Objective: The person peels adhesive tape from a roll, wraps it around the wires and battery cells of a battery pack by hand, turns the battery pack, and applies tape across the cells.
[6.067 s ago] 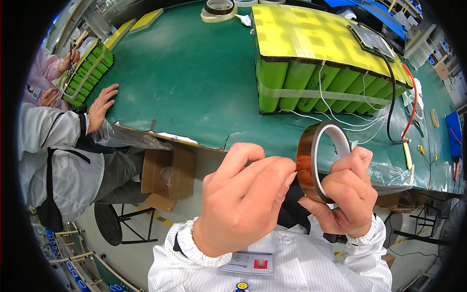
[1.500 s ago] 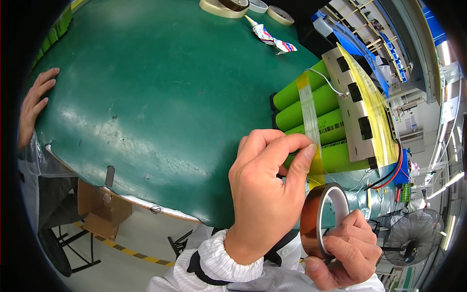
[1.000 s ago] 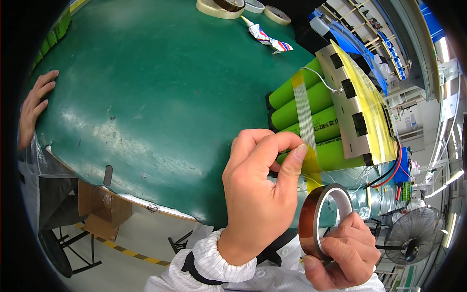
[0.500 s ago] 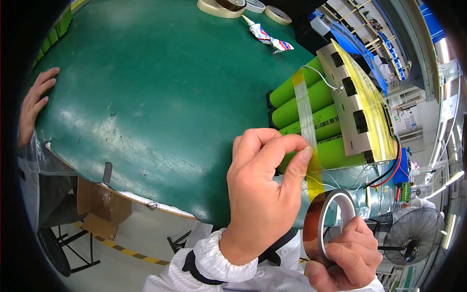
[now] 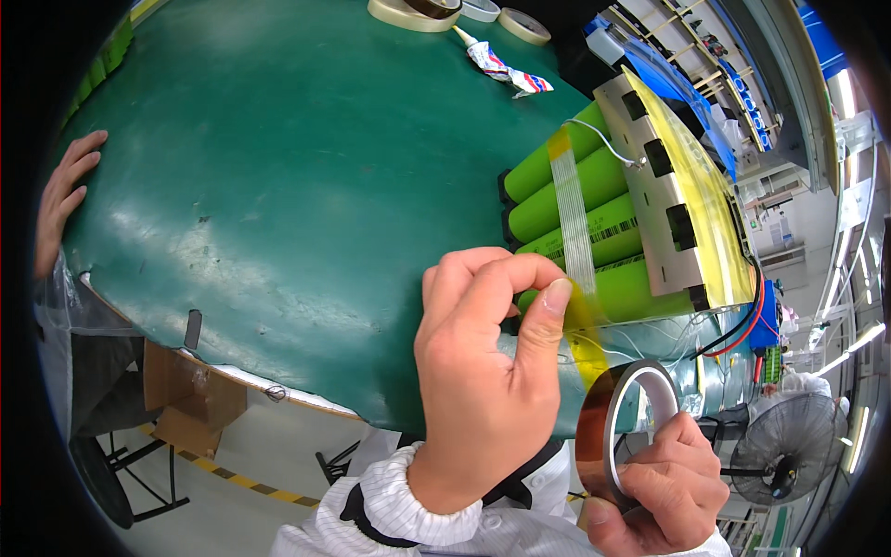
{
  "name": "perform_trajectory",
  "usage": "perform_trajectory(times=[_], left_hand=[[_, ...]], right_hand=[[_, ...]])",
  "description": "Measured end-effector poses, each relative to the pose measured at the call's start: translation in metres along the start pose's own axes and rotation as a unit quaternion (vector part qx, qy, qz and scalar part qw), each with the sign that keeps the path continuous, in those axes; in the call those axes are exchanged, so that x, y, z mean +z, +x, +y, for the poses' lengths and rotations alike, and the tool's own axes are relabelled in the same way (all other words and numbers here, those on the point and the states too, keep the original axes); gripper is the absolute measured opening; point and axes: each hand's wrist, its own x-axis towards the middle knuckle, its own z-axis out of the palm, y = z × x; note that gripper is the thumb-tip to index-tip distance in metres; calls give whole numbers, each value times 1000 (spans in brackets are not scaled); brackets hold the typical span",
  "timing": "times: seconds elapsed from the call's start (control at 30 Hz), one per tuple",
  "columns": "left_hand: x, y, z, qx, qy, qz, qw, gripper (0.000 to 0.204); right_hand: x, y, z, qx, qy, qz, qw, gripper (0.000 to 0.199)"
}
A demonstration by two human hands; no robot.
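Observation:
My right hand point(image 5: 676, 487) grips a roll of amber tape point(image 5: 599, 432), its fingers through the core. From the roll a translucent yellow tape strip point(image 5: 586, 351) runs up to my left hand point(image 5: 487, 357), which pinches its free end between thumb and forefinger. Just beyond my left fingertips lies a battery pack point(image 5: 566, 200) of several green cylindrical cells, with a pale end plate point(image 5: 664, 204) covered by yellow film on its right. Across the cells stretches a flat band of clear ribbed strip point(image 5: 573, 218), with a yellow tape piece point(image 5: 559, 144) at its far end.
On the green table point(image 5: 306, 167), a crumpled glue tube point(image 5: 501, 67) and several tape rolls point(image 5: 413, 13) lie at the back. Another person's hand point(image 5: 67, 200) rests at the left edge. Red and black wires point(image 5: 750, 325) hang by the pack; a fan point(image 5: 789, 446) stands right.
My left hand has moved slightly left, drawing the pinched tape end with it. The right hand keeps its hold on the roll. The whole table view has shifted a little left.

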Motion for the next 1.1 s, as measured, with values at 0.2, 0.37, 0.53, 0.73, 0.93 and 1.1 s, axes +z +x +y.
perform_trajectory(times=[0.2, 0.37, 0.53, 0.73, 0.93, 1.1], left_hand=[[-1, 2, 4, 12, 26, -9, 1000, 14], [2, 2, 3, 23, 45, -7, 999, 14], [2, 2, 6, 20, 71, 5, 997, 14], [4, 2, 6, 31, 91, 11, 995, 14], [3, -1, 2, 28, 61, 8, 998, 14], [0, -2, 5, 13, 38, 5, 999, 11]], right_hand=[[4, -3, -1, -7, 4, 10, 1000, 17], [2, -5, 0, -5, -1, 9, 1000, 16], [1, -5, 1, -4, -5, 8, 1000, 16], [0, -6, 1, -6, -8, 7, 1000, 17], [-2, -7, 3, -4, -13, 13, 1000, 16], [-4, -9, 3, -7, -2, 13, 1000, 15]])
